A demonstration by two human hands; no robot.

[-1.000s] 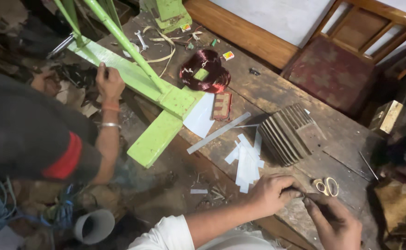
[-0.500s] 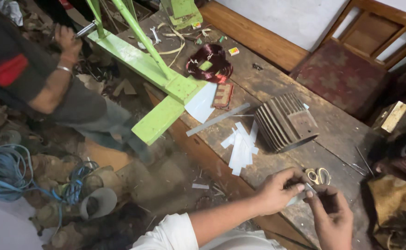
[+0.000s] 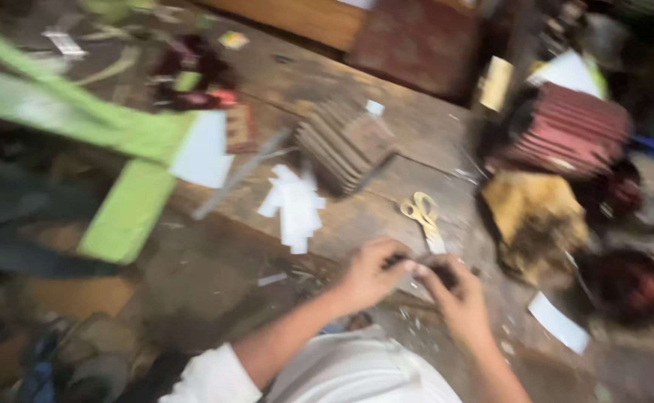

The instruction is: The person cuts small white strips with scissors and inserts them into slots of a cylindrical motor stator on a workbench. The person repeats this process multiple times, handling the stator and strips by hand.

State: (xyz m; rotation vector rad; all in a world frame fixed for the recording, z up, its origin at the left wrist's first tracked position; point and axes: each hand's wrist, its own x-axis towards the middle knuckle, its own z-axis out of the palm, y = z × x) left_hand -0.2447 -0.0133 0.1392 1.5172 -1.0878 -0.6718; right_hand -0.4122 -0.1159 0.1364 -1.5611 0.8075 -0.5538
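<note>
**Hands meet over a cluttered wooden bench**

Near the bench's (image 3: 357, 224) front edge, the left hand (image 3: 372, 275) and right hand (image 3: 454, 297) pinch a small dark object (image 3: 416, 263) between fingertips. Scissors (image 3: 421, 214) lie just beyond, white paper scraps (image 3: 294, 203) farther left, a green frame (image 3: 110, 134) at far left.

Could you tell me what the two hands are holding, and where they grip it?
Left hand and right hand pinch a small dark object between them; blur hides what and where.
</note>
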